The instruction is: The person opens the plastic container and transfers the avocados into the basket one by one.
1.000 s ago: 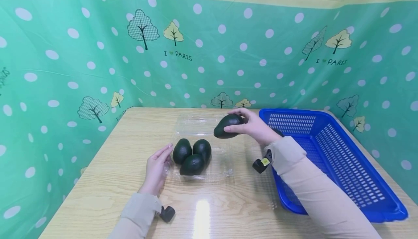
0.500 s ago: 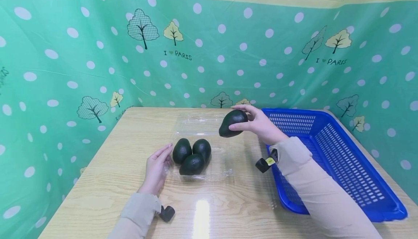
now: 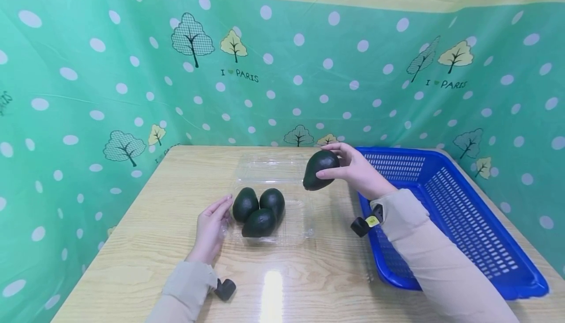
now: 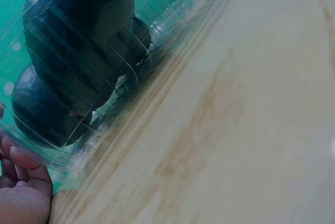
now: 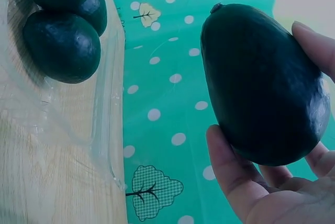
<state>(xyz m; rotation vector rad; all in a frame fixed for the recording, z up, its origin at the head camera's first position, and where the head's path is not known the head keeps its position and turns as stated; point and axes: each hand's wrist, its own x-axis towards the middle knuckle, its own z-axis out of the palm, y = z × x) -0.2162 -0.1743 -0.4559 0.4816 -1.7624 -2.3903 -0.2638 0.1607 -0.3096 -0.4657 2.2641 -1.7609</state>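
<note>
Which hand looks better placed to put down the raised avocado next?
Probably the right hand: it holds the raised avocado, with the blue basket close by. The left hand is apart, at the left side of the clear container.

Cut off below, the right sleeve (image 3: 446, 259) hides part of the blue basket (image 3: 471, 210)

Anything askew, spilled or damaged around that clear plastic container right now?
Nothing stands out: three avocados sit together in the left part of the open clear clamshell, with no visible spill or damage.
</note>
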